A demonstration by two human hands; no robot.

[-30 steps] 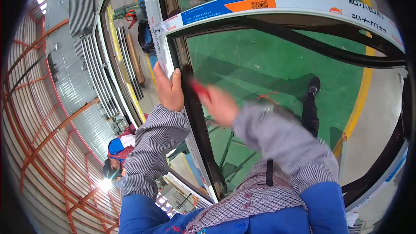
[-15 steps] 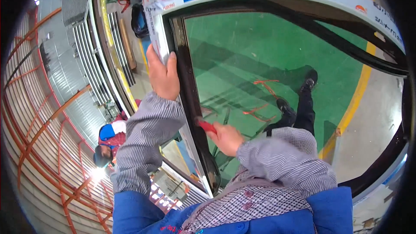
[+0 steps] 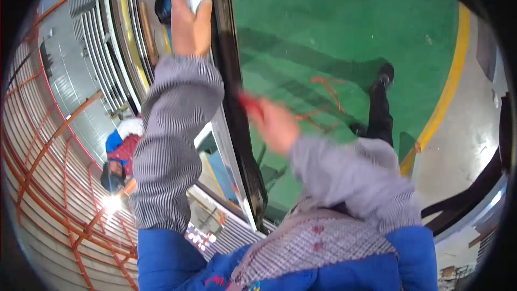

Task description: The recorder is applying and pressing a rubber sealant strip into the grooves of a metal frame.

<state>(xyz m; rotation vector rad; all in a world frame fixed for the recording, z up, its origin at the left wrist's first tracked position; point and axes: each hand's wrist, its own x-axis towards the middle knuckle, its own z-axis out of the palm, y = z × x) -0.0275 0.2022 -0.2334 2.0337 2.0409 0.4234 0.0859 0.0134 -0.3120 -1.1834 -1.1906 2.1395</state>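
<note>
My left hand [image 3: 193, 26] is wrapped round the side bar of a large window frame [image 3: 230, 164], white outside with a dark inner edge, its thumb and fingers on either side. Lower down the same bar, a red-handled tool [image 3: 249, 102] is in my closed right hand [image 3: 279, 131]. The tool's tip meets or nearly meets the dark inner edge [image 3: 231, 70]. Motion smears the hand and the tool, and the tip cannot be made out. Striped sleeves cover both my forearms.
Through the frame shows a green floor [image 3: 301, 16] with thin orange strips [image 3: 328, 94] on it and a yellow line [image 3: 449, 86]. My shoe [image 3: 385, 73] stands there. Long metal profiles [image 3: 99, 48] lie to the left, and another person [image 3: 121, 148] is beyond my left arm.
The frame's labelled top bar has left the picture as the view shifted. My left hand appears higher up, still gripping the side bar. My right hand and the red-handled tool have moved up along it.
</note>
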